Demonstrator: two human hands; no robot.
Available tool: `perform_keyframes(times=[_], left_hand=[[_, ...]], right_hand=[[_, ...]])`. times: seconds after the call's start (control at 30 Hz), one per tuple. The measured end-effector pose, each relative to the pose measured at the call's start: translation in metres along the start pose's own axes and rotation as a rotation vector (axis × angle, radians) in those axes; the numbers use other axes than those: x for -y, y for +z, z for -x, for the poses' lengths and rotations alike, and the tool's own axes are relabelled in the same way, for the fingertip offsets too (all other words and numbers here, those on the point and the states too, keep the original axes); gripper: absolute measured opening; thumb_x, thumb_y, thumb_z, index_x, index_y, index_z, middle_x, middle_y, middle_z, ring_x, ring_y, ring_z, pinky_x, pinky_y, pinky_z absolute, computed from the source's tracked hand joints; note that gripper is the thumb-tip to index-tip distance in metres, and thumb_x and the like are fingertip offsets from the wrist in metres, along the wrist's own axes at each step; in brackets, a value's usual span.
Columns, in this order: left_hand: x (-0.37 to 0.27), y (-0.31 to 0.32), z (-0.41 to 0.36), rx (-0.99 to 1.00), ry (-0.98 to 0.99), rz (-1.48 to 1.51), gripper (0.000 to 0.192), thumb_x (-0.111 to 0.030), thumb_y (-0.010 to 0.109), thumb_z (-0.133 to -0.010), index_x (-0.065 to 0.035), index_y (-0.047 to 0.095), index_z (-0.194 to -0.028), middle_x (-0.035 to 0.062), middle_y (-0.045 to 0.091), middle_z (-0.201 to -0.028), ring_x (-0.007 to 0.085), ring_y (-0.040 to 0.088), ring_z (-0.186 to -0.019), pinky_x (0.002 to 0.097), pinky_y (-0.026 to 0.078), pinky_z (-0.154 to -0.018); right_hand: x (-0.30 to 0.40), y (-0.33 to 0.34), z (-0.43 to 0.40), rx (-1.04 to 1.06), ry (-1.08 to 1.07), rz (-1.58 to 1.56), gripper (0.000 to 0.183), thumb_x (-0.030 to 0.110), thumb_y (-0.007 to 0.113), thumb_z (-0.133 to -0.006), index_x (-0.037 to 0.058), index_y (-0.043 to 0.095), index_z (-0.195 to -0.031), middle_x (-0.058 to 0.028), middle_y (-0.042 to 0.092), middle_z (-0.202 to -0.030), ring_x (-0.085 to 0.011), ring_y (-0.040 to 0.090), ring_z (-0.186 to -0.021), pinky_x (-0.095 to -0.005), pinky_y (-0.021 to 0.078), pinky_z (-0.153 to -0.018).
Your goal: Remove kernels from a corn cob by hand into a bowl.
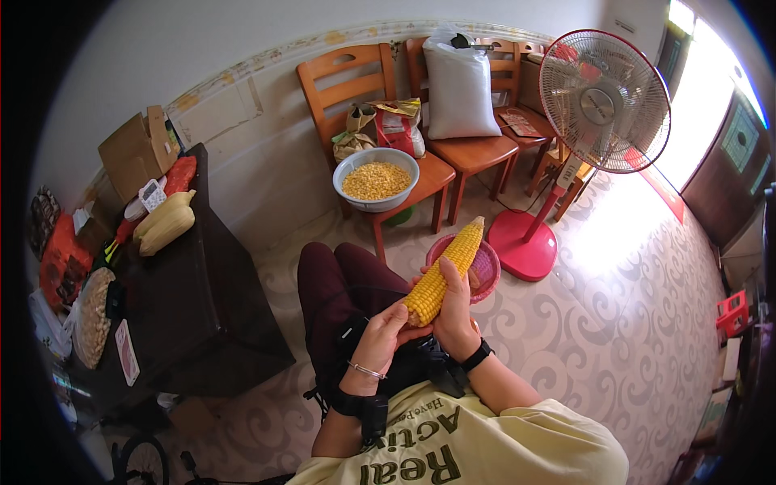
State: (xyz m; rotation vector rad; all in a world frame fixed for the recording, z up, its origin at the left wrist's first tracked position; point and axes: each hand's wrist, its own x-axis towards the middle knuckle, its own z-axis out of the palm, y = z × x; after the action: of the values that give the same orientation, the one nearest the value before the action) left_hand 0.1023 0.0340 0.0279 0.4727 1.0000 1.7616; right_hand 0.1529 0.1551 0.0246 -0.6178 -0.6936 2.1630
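Note:
Above my lap I hold an ear of yellow corn (445, 276), tilted so its pale tip points up and to the right. My left hand (388, 330) grips the blunt lower end, with the thumb on the kernels. Around the middle of the ear wraps my right hand (456, 309), its thumb lying along the top side. Rows of kernels cover the part of the ear that shows. Behind the corn a pink basket (492, 280) stands on the floor, partly hidden. A grey basin (377, 205) of loose corn kernels (376, 180) rests on a wooden chair (433, 173) in front of me.
Left of me, a dark table (200, 267) bears corn in pale husks (167, 223), a cardboard box (136, 151) and a bag of peanuts (94, 318). A standing fan (600, 106) with a red base is at the right. A white sack (462, 91) sits on another chair.

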Motion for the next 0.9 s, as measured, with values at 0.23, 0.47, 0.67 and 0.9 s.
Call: perform_keyframes(times=[0.23,0.47,0.67,0.9], left_hand=[[0.003,-0.013,-0.004,-0.116,0.125,-0.299,0.026,-0.017,0.049,-0.092,0.0024,0.047,-0.108,0.0123,0.059,-0.100,0.0175,0.061,-0.091,0.0309,0.054,-0.079],[0.007,-0.015,-0.006,-0.181,0.242,-0.342,0.016,-0.013,0.049,-0.091,0.0007,0.041,-0.093,0.0108,0.052,-0.095,0.0159,0.059,-0.084,0.0313,0.056,-0.072],[0.008,-0.015,-0.007,-0.188,0.240,-0.400,0.012,-0.010,0.046,-0.092,0.0001,0.040,-0.093,0.0090,0.050,-0.094,0.0145,0.058,-0.082,0.0316,0.057,-0.070],[0.011,-0.013,-0.008,-0.216,0.256,-0.428,0.008,-0.006,0.043,-0.092,0.0016,0.040,-0.092,0.0084,0.047,-0.092,0.0126,0.058,-0.079,0.0309,0.057,-0.069]], right_hand=[[0.001,0.003,0.003,-0.001,-0.049,-0.025,0.030,0.018,0.054,-0.085,0.0063,0.034,-0.103,-0.0123,0.050,-0.086,-0.0226,0.059,-0.066,-0.0362,0.0544,-0.059],[-0.001,0.004,0.002,0.004,-0.081,0.001,0.032,0.018,0.056,-0.085,0.0058,0.032,-0.104,-0.0129,0.049,-0.088,-0.0226,0.059,-0.066,-0.0363,0.0547,-0.059],[-0.002,0.003,0.001,0.001,-0.084,0.021,0.034,0.017,0.057,-0.085,0.0059,0.032,-0.105,-0.0126,0.049,-0.088,-0.0227,0.059,-0.067,-0.0360,0.0547,-0.059],[-0.004,0.002,0.001,0.003,-0.047,0.022,0.035,0.018,0.057,-0.085,0.0055,0.032,-0.106,-0.0128,0.050,-0.089,-0.0234,0.059,-0.068,-0.0362,0.0547,-0.059]])
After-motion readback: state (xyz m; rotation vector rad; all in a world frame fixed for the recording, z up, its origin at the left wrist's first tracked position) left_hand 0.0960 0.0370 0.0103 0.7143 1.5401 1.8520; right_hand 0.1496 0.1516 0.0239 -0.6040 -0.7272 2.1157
